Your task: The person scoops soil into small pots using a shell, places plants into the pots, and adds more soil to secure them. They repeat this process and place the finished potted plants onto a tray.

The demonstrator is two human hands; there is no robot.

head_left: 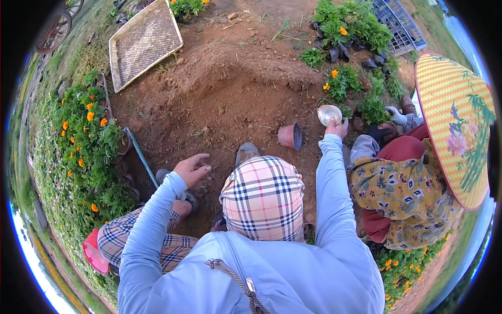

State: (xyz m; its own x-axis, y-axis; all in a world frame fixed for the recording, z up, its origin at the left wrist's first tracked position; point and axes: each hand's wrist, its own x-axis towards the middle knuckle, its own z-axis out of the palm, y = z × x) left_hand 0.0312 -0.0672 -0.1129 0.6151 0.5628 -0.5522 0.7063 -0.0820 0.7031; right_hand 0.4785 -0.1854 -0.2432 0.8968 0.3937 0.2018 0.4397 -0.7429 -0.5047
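Observation:
My right hand (pixel 338 127) grips a small shiny metal bowl (pixel 329 114) by its near edge, out to the right above the soil. Its open side faces up, and I cannot make out anything inside it. On the ground to the left of that hand lies a reddish plastic plant pot (pixel 290 136), tipped on its side. My left hand (pixel 192 170) hovers over the loose brown soil (pixel 225 110) with its fingers apart and nothing in them. A shoe (pixel 246 153) shows between my hands, beyond my plaid-covered knee (pixel 264 196).
At my right crouches a co-worker in a woven hat (pixel 455 125), gloved hands (pixel 396 116) near plants. Marigolds (pixel 86 131) stand in pots at left. A white mesh tray (pixel 146 44) lies at upper left, a blue crate (pixel 397 26) at upper right.

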